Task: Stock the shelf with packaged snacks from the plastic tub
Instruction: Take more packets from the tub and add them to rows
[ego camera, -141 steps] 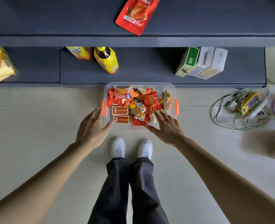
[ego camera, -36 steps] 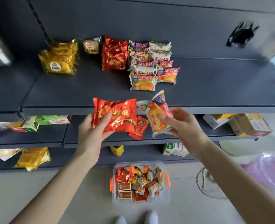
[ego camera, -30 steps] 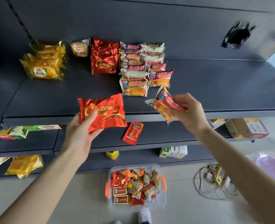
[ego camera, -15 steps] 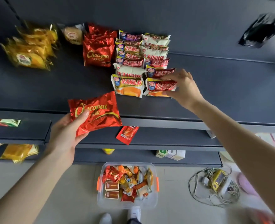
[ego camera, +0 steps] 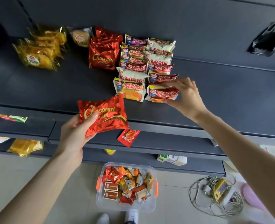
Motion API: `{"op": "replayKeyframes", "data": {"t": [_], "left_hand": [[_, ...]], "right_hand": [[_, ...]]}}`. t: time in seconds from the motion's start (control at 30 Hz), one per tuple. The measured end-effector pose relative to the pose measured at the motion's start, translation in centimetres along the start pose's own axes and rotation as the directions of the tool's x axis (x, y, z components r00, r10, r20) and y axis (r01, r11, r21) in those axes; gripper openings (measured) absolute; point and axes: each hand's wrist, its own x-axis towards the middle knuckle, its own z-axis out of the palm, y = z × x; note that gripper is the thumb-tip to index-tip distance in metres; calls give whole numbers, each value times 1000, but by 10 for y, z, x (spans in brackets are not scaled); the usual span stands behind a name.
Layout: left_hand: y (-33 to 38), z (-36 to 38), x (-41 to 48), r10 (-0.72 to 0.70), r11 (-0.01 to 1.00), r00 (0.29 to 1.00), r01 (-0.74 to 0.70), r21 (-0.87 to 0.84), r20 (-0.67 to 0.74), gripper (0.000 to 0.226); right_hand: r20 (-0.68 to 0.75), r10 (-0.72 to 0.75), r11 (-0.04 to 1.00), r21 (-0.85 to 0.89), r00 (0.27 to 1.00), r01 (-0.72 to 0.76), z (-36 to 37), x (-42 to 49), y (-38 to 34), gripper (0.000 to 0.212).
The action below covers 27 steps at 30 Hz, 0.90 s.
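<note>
Filling most of the view, the dark shelf (ego camera: 222, 97) carries the snacks in rows: yellow packets (ego camera: 39, 52) at the left, a stack of red foil packets (ego camera: 103, 55) beside them, then two columns of cake packets. On the floor below stands the plastic tub (ego camera: 125, 207), with many mixed packets and two small brown boxes (ego camera: 110, 190) inside. The left hand (ego camera: 75, 136) pinches a red packet (ego camera: 104, 115) at its lower left corner, thumb on the face, in the air before the shelf edge. The right hand (ego camera: 186, 97) pinches lightly the right end of a cake packet (ego camera: 161, 93), which lies on the shelf at the front of the right column. These packets look light, soft and puffed with air. The foil is probably slippery and the cake inside easy to crush, so I think a gentle hold at the sealed ends is best.
</note>
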Motion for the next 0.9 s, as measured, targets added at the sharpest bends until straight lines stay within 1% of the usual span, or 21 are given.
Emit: {"op": "replayKeyframes", "data": {"t": [0.1, 0.17, 0.37, 0.57, 0.63, 0.73, 0.77, 0.8, 0.87, 0.9], "left_hand": [[3, 6, -2, 1, 1000, 1000, -1, 0, 8, 14], [4, 9, -2, 4, 1000, 1000, -4, -4, 9, 13], [7, 13, -1, 16, 1000, 1000, -16, 0, 22, 11], [1, 11, -2, 11, 1000, 1000, -11, 0, 16, 13], [0, 10, -1, 9, 1000, 1000, -9, 3, 15, 13], [0, 10, 0, 19, 999, 1000, -20, 26, 16, 8], [1, 11, 0, 26, 999, 1000, -27, 38, 16, 6], [1, 11, 0, 32, 998, 999, -33, 48, 20, 5], [4, 14, 1, 41, 997, 998, -44, 63, 37, 4], [6, 14, 0, 44, 997, 998, -47, 68, 45, 3]], "right_hand": [[22, 21, 996, 91, 1000, -23, -1, 0, 1, 50], [46, 42, 988, 150, 998, -49, -2, 2, 2, 49], [56, 80, 974, 210, 995, -90, -4, 10, 2, 51], [55, 92, 969, 226, 994, -102, -3, 3, 3, 58], [24, 107, 967, 232, 994, -109, -4, 0, 4, 59], [-124, 118, 960, 269, 985, -82, -8, -6, 0, 53], [-165, 90, 965, 257, 982, -46, -9, -9, -4, 50], [-189, 40, 978, 210, 981, 0, -9, -11, -8, 48], [-191, -66, 994, 74, 979, 81, -7, -12, -13, 47], [-181, -77, 995, 45, 981, 87, -6, -13, -16, 47]]}}
